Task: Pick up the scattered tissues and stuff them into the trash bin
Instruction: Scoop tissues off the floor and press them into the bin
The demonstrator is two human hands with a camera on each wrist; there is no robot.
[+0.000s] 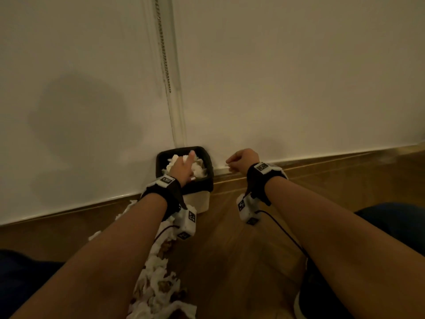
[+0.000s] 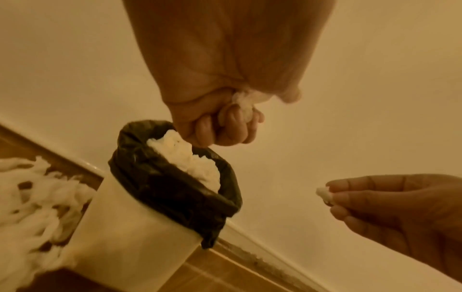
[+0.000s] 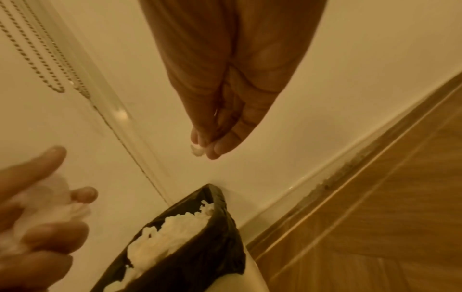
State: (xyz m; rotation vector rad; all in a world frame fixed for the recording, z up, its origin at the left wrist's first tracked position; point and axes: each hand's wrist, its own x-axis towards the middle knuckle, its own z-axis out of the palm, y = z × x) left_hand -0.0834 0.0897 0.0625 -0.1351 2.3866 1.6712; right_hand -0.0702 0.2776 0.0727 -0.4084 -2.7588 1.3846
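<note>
A small white trash bin (image 1: 199, 203) with a black liner (image 1: 161, 161) stands against the wall, heaped with white tissues (image 1: 198, 169). My left hand (image 1: 182, 168) hovers over the bin's mouth and grips a wad of tissue (image 2: 243, 104) in curled fingers. My right hand (image 1: 242, 160) hangs to the right of the bin and pinches a tiny tissue scrap (image 2: 323, 194) between thumb and fingertips (image 3: 215, 152). A trail of scattered tissues (image 1: 158, 279) lies on the floor under my left forearm.
The white wall (image 1: 299, 88) rises right behind the bin, with a bead chain (image 1: 164, 54) hanging down it. Wooden floor (image 1: 230, 261) spreads to the right of the tissue trail. My dark-clothed knees (image 1: 391, 226) flank both sides.
</note>
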